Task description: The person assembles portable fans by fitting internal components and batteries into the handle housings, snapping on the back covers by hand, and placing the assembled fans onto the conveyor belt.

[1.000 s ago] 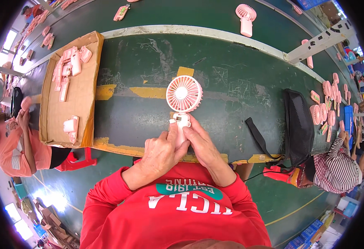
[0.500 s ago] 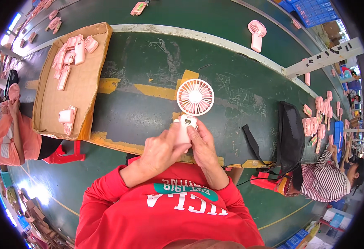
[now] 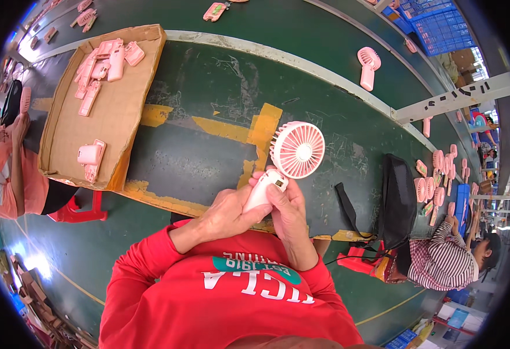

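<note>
A pale pink handheld fan is held between my two hands above the near edge of the workbench, its round grille tilted up and to the right. My left hand wraps the lower handle from the left. With its thumb near the small dark display at the handle's top, my right hand grips the fan from the right. Fingers hide parts of the handle's sides and back. Left of my hands, a shallow cardboard box holds several pink fan casing parts.
A black bag and its strap lie on the bench to the right. Beyond a pale rail, another pink fan rests on the green surface. Co-workers sit at both sides, one in a striped top near several fans. A slotted metal bar crosses at right.
The fan has turned: its head has tilted to the right and the handle now slants. Both hands still hold it. The whole view has shifted slightly.
</note>
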A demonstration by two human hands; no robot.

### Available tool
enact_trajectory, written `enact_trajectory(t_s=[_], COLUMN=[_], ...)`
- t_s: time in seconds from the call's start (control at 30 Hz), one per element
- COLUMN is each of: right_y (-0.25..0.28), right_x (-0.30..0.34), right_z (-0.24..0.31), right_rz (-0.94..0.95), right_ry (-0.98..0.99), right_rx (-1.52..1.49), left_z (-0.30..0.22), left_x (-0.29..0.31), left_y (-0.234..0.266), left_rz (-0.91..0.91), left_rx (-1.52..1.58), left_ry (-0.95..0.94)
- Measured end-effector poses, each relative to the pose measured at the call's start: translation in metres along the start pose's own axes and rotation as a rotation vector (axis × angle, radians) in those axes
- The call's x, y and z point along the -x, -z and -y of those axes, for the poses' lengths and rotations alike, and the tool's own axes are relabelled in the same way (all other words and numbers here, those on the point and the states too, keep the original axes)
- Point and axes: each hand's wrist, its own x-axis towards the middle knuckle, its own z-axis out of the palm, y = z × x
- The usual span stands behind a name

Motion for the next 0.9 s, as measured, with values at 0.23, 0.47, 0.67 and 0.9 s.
enact_trajectory(t_s=[0.23,0.47,0.67,0.9], right_y=[0.0,-0.001,0.006,0.017], right_x=[-0.004,-0.007,-0.021,-0.059], right_z=[-0.002,-0.004,-0.003,0.007], right_rz=[-0.017,-0.028,-0.044,0.056], right_ry=[0.004,0.041,0.002,0.02], right_rx=[-0.023,0.026,0.031,0.285], left_z=[0.001,0.01,-0.001,-0.016], left_x=[-0.002,-0.006,-0.018,-0.066], left_y=[0.0,0.001,0.009,0.057], left_rz=[0.023,0.076,0.144,-0.035], left_rx=[-0.01,0.141,0.289,0.277], left_ry=[0.007,0.077,0.161,0.057])
